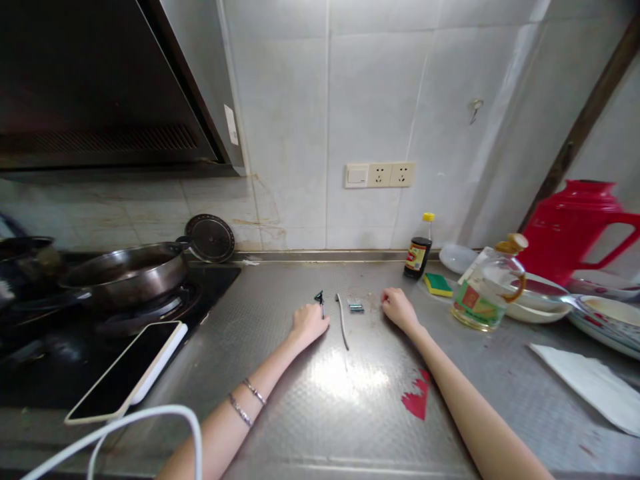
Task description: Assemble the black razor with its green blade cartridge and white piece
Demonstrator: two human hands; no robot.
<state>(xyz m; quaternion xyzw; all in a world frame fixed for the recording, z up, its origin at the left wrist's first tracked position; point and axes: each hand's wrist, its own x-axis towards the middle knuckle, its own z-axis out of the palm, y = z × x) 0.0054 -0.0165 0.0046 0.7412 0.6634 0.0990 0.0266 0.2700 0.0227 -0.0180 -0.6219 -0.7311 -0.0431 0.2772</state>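
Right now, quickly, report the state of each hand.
Left hand: closed, holding a small black tool.
Right hand: curled loosely closed; whether anything is inside cannot be told.

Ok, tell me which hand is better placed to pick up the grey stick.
Probably the right hand: it looks curled but shows nothing in it. The left hand lies closer to the grey stick, but seems busy holding a black piece.

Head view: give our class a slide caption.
Kitchen counter: left hand holds a small black object, right hand curled.
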